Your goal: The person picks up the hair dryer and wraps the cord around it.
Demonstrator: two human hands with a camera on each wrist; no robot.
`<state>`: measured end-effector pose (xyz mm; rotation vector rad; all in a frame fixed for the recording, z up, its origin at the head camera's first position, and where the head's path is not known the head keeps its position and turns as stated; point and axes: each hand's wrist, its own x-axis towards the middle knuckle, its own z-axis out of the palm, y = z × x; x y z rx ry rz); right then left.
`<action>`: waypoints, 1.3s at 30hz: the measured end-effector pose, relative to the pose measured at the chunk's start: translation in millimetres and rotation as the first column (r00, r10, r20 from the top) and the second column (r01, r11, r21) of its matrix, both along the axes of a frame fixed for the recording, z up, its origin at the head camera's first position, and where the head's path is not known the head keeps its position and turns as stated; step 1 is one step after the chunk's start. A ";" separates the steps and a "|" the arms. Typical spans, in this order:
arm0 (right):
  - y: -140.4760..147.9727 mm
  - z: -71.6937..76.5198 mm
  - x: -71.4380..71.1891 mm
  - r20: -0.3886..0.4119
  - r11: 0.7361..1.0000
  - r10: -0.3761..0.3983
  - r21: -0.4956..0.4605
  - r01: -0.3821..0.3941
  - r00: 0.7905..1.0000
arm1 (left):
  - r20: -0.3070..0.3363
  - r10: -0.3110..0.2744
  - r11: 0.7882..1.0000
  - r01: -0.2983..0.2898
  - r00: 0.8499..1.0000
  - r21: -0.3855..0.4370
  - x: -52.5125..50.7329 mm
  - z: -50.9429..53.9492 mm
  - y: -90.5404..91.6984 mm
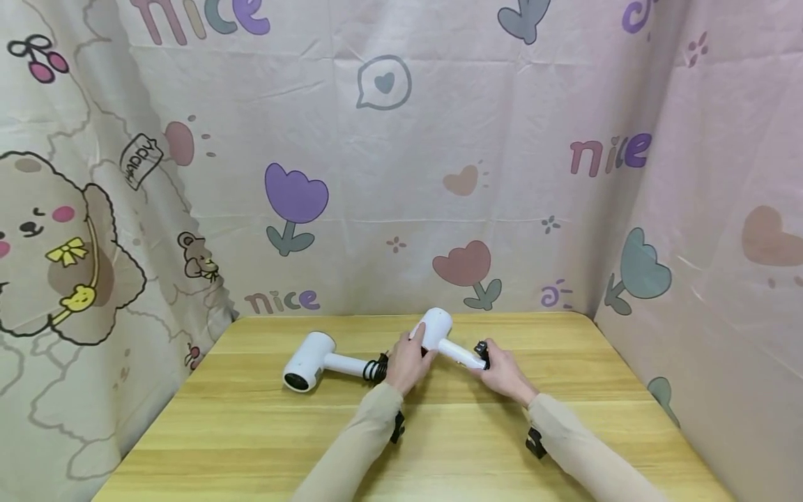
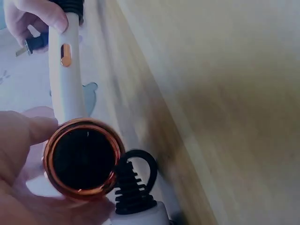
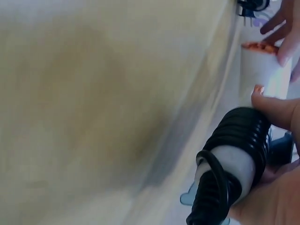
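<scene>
Both hands are on a white hair dryer point(image 1: 437, 329) at the back middle of the table. My left hand point(image 1: 406, 361) grips its barrel, fingers and thumb around the sides, near the dark copper-rimmed end point(image 2: 84, 159). My right hand point(image 1: 505, 374) holds the handle's end, where a black cord point(image 3: 239, 133) is wound in tight coils. A black plug point(image 1: 481, 346) sticks out beside the right fingers. To the left lies a second white hair dryer point(image 1: 311, 355); its cord-wrapped handle end is close to my left hand, partly hidden behind it.
The wooden table point(image 1: 251, 432) has a printed curtain point(image 1: 401, 153) along its back and both sides. Black wrist cameras are strapped under both sleeves.
</scene>
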<state>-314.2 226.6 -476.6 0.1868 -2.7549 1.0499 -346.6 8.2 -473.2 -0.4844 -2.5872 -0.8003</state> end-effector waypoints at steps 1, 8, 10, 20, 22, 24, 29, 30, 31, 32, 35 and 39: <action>-1.5 -2.0 0.0 0.004 1.000 -0.009 -0.003 0.009 1.000 | 0.012 -0.006 1.000 0.006 1.000 -0.015 -1.6 0.0 0.4; -11.5 -7.1 1.2 0.026 0.999 -0.050 -0.016 0.050 0.998 | 0.082 -0.035 0.994 0.043 0.996 -0.099 -13.0 4.5 -0.4; -14.1 -6.4 2.4 0.022 0.998 -0.059 -0.026 0.059 0.998 | 0.091 -0.040 0.992 0.050 0.995 -0.113 -14.5 7.1 -0.6; -21.0 -10.2 7.1 0.062 0.993 -0.098 -0.054 0.101 0.993 | 0.183 -0.043 0.992 0.063 0.982 -0.105 -14.2 10.3 -2.1; -20.7 -10.5 7.3 0.066 0.993 -0.100 -0.062 0.105 0.993 | 0.184 -0.038 0.993 0.058 0.982 -0.102 -15.0 9.3 -1.6; -19.9 -11.0 7.9 0.070 0.993 -0.100 -0.059 0.104 0.993 | 0.187 -0.039 0.994 0.058 0.982 -0.096 -15.1 8.6 -1.0; -19.0 -11.7 9.3 0.089 0.995 -0.086 -0.037 0.090 0.992 | 0.204 -0.048 0.993 0.068 0.978 -0.092 -15.9 8.1 -2.9; -18.5 -11.9 9.5 0.093 0.996 -0.086 -0.031 0.089 0.992 | 0.204 -0.049 0.993 0.070 0.978 -0.095 -16.3 8.2 -3.0; -17.8 -11.7 9.7 0.102 0.996 -0.087 -0.029 0.090 0.991 | 0.207 -0.048 0.993 0.070 0.977 -0.097 -16.7 8.2 -2.9; -17.0 -11.4 9.8 0.112 0.995 -0.086 -0.031 0.090 0.990 | 0.205 -0.048 0.993 0.069 0.978 -0.097 -17.1 8.1 -2.7; -13.9 -11.5 9.6 0.144 0.995 -0.088 -0.033 0.093 0.986 | 0.215 -0.044 0.993 0.067 0.976 -0.101 -18.0 8.5 -2.4; -11.1 -12.3 7.4 0.180 0.991 -0.083 -0.089 0.100 0.980 | 0.234 -0.049 0.993 0.073 0.971 -0.097 -18.2 10.0 -3.9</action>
